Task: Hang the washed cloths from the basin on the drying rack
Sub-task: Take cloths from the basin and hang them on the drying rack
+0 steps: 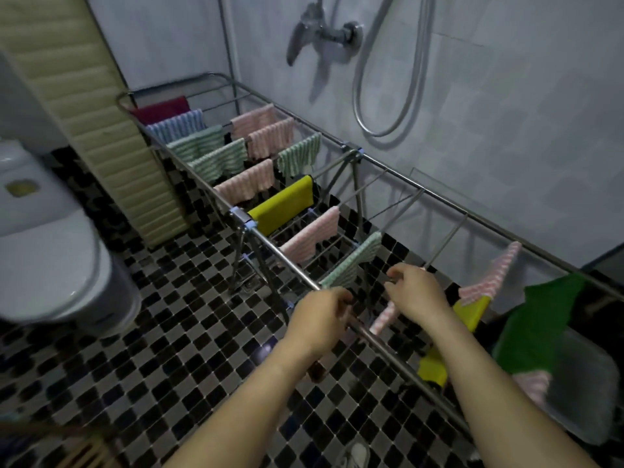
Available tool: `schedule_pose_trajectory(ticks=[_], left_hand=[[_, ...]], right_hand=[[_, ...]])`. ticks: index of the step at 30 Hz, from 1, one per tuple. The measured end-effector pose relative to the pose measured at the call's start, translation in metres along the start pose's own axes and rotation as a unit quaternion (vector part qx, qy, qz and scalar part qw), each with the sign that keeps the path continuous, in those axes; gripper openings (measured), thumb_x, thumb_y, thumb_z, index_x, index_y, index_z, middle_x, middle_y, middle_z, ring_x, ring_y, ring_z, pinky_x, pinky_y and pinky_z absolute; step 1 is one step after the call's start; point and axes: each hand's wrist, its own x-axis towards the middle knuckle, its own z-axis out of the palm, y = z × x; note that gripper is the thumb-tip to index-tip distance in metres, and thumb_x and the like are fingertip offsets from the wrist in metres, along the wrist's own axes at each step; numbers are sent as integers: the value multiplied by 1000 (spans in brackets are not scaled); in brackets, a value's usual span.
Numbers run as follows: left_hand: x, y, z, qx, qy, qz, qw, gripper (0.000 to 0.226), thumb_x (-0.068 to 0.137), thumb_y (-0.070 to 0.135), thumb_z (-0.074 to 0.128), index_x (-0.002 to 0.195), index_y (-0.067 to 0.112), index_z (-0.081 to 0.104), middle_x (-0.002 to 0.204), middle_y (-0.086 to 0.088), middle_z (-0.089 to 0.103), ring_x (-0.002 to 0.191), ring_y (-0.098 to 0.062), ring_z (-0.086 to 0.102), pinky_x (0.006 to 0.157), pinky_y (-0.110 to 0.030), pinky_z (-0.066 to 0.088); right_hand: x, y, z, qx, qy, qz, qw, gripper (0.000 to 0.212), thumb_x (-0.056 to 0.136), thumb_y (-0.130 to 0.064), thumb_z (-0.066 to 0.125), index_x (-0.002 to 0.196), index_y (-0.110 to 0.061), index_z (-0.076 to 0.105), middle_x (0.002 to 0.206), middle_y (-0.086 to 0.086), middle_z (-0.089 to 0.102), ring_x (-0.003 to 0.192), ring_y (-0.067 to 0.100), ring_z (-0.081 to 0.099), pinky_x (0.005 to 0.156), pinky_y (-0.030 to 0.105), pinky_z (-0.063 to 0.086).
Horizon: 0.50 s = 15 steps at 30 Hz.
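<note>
The metal drying rack (270, 243) runs from the far left to the near right, with several striped, yellow and maroon cloths over its rods. My left hand (322, 319) and my right hand (417, 293) are over the near rail, fingers curled, holding a pink striped cloth (383, 317) that droops between them over a rod. The left hand's fingertips hide its grip. Just beyond the cloth hangs a green striped cloth (354, 265). The translucent basin (587, 393) sits at the near right, with a green cloth (537, 319) and a pink cloth (535, 386) in it.
A toilet (50, 251) stands on the left of the black-and-white tiled floor (175, 332). A shower tap and hose (341, 32) are on the wall behind the rack. Another pink cloth (493, 275) and a yellow cloth (471, 312) hang to the right of my hands.
</note>
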Motion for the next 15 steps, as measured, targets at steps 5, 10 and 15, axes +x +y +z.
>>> schedule_pose_trajectory(ticks=[5, 10, 15], left_hand=[[-28, -31, -51, -121, 99, -50, 986, 22, 96, 20, 53, 109, 24, 70, 97, 6, 71, 83, -8, 65, 78, -33, 56], [-69, -72, -107, -158, 207, -80, 962, 22, 96, 19, 53, 110, 24, 69, 95, 12, 69, 87, 0, 63, 81, -26, 55], [-111, -110, -156, -133, 316, -131, 930, 26, 94, 12, 51, 107, 27, 68, 98, 16, 65, 92, 4, 59, 81, -12, 46]], right_hand=[[-25, -69, 4, 76, 21, -102, 992, 19, 95, -24, 55, 107, -20, 68, 94, -8, 64, 83, 9, 57, 78, 26, 45], [-47, -155, 26, 116, 4, -200, 973, 18, 94, -24, 56, 101, -18, 72, 93, -3, 71, 91, 14, 63, 80, 30, 50], [-64, -237, 51, 139, -36, -288, 947, 14, 93, -26, 59, 96, -22, 72, 85, -12, 67, 86, 7, 62, 78, 24, 48]])
